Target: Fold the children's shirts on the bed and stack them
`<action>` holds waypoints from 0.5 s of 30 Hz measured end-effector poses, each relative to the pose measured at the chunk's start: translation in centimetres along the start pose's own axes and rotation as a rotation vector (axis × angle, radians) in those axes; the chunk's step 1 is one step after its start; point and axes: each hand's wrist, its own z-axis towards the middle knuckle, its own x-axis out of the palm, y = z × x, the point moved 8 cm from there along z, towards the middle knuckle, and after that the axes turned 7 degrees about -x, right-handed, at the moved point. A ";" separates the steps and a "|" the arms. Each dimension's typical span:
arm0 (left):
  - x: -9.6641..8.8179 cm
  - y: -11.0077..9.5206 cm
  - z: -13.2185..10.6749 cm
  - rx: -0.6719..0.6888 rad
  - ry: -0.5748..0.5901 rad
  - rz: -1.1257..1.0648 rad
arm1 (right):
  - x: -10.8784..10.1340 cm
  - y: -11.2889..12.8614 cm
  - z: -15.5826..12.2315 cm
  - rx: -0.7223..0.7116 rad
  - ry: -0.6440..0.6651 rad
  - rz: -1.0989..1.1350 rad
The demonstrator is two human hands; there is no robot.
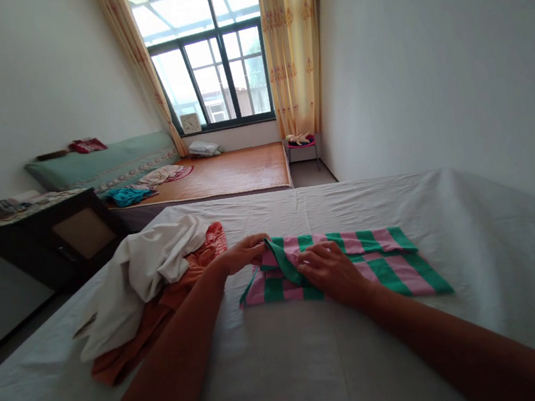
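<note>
On rumpled white sheeting (280, 364), our left hand (246, 254) pinches folded pink-and-green striped fabric (383, 269), seemingly steadying it; our right hand (335, 273) rests there, grip unclear.

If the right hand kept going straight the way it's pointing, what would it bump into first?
Probably the turned-back green edge of the striped cloth, just past the right hand. The left hand lies roughly beyond it, though one view leaves depth unclear.
</note>
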 end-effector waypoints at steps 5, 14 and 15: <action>-0.2 0.9 -0.1 -0.059 0.068 -0.026 | 0.8 -4.4 -1.1 0.398 -0.158 0.456; -2.9 0.3 1.3 0.003 -0.440 0.525 | 2.8 -10.2 -3.7 0.811 -0.346 0.764; -2.7 -0.6 1.1 0.050 -0.483 0.631 | 2.1 -10.1 -3.6 0.772 -0.340 0.673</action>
